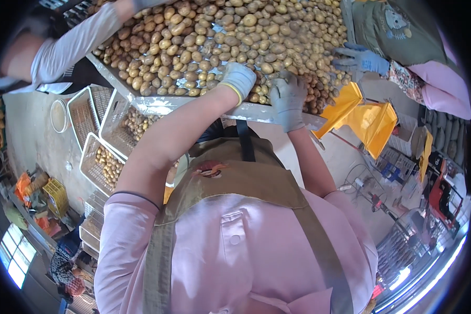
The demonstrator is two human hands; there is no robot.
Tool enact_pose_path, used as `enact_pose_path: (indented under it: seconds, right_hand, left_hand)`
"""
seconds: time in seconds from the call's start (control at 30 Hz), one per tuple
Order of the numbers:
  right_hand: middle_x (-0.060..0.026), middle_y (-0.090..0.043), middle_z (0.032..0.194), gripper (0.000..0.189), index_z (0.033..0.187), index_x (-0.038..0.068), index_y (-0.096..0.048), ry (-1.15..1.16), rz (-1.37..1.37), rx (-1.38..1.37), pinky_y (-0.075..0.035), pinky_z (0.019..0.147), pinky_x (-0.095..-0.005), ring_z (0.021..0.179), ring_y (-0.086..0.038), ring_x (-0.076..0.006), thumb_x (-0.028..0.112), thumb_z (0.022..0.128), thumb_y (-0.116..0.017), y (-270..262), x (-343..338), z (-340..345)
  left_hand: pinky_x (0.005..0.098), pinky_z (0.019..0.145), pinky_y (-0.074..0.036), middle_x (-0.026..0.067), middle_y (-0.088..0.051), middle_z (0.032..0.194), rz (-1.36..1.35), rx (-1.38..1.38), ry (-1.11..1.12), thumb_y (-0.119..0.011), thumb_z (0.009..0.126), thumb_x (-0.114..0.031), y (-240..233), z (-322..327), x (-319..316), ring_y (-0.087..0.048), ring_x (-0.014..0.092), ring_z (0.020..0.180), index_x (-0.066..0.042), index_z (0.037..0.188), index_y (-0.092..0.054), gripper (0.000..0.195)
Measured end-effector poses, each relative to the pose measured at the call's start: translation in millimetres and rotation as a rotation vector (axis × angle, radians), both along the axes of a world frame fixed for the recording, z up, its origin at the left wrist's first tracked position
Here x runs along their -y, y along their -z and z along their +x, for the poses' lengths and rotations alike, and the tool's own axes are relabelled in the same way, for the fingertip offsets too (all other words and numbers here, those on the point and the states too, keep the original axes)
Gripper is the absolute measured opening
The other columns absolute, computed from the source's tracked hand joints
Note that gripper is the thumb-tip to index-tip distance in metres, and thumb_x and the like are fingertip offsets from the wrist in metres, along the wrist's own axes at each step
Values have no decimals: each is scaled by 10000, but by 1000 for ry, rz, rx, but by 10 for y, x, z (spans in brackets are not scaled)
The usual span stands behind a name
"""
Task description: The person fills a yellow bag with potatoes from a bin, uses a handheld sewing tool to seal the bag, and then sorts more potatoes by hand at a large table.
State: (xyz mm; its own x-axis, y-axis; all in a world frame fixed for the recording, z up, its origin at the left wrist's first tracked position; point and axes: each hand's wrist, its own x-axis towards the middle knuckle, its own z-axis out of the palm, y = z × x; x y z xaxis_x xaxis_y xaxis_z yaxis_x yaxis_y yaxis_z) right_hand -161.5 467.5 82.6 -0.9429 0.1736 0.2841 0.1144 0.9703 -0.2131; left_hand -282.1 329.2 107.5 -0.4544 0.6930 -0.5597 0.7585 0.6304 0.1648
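Small potatoes [219, 39] cover a metal sorting table [161, 104] in front of me. My left hand [238, 81], in a pale work glove with a yellow cuff edge, reaches over the near rim and rests among the potatoes. Its fingers point away and are mostly hidden. To its right, my right hand [289, 98], in a dirty grey glove, lies across the rim with bent fingers at the potatoes. Whether either hand grips a potato is not visible. Darker, reddish-brown potatoes [318, 94] are heaped just right of my right hand.
A co-worker's sleeved arm [78, 47] reaches in from the left; another's blue-gloved hand [361, 61] is at the right edge. Plastic crates [87, 117], some with potatoes, and a white bucket [59, 115] stand at left. Yellow sheeting [371, 125] hangs by the right corner.
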Motion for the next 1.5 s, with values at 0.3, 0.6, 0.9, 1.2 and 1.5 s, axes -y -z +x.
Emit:
enact_pose_path:
  seconds: [0.3, 0.6, 0.9, 1.2, 1.5]
  right_hand:
    - [-78, -695, 979, 153, 995, 122, -714, -299, -196, -12, -485, 800, -413, 906, -622, -286, 120, 854, -654, 28, 213, -78]
    - [-62, -743, 813, 146, 946, 137, -710, -546, 260, 425, -557, 608, -375, 745, -740, -241, 156, 917, -568, 197, 626, -770]
    - [-82, -696, 979, 175, 1031, 143, -695, -654, 372, 437, -558, 708, -388, 855, -706, -252, 215, 905, -597, 171, 921, -697]
    - [-147, -663, 965, 365, 1097, 76, -665, -655, -571, 714, -533, 813, -444, 926, -674, -324, 336, 849, -728, -447, 996, -672]
    - [-65, -548, 1454, 536, 1410, 251, -572, -881, 77, 135, -361, 1131, -528, 1394, -452, -307, 486, 929, -608, -550, 1956, -1942]
  left_hand:
    - [338, 695, -511, 77, -670, 769, 844, 272, -1027, -721, 876, -355, -554, 478, 1988, -622, 166, 728, -10, 910, -668, 350]
    - [353, 743, -552, 173, -729, 903, 459, 138, -1204, -627, 979, -222, -335, 1275, 2758, -716, 228, 804, -75, 1282, -660, 339]
    - [447, 793, -536, 183, -705, 956, 831, 390, -1017, -567, 969, -299, -106, 1092, 1598, -684, 368, 904, -94, 1083, -689, 264]
    - [189, 430, -380, 63, -709, 789, 1194, 1067, -1367, -415, 1091, -419, -240, 1050, 1647, -506, 66, 497, -36, 1066, -671, 461]
    - [400, 899, -536, 148, -752, 1122, 95, 38, -1432, -628, 993, -418, -211, 1922, 3267, -713, 285, 1027, 2, 1319, -628, 531]
